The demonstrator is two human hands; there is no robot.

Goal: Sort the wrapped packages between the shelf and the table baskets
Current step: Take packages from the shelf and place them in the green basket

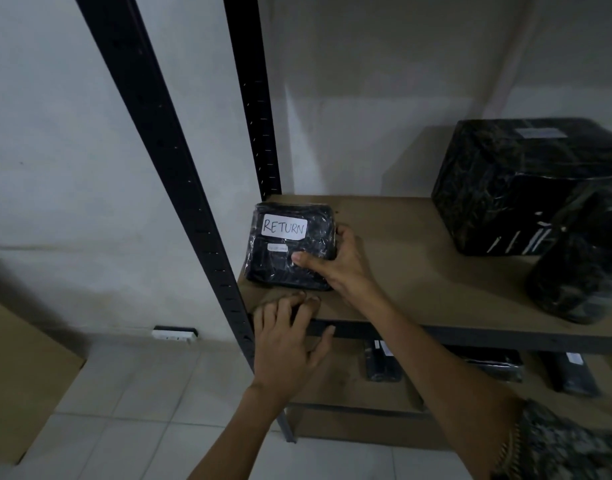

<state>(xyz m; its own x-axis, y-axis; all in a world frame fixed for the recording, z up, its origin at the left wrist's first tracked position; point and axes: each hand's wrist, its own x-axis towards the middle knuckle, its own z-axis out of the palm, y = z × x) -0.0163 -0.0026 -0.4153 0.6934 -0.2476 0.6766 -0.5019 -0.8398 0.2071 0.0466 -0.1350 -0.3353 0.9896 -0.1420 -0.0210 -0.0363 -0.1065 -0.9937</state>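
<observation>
One word can be read: RETURN, in big black hand-drawn letters on a white sticker point(284, 227). The sticker sits at about 11 o'clock on top of the small black package point(290, 268). Just under it, toward 6 o'clock, is a tiny label point(277, 248) with print too small to read. The big black package point(505, 195), off at 3 o'clock, has a pale label point(541, 133) on top, too blurry to read.

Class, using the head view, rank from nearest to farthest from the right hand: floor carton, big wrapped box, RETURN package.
1. RETURN package, gripped by the right hand, at the left end of the shelf.
2. Big wrapped box, back right on the shelf.
3. Floor carton, far left, lower down.
</observation>
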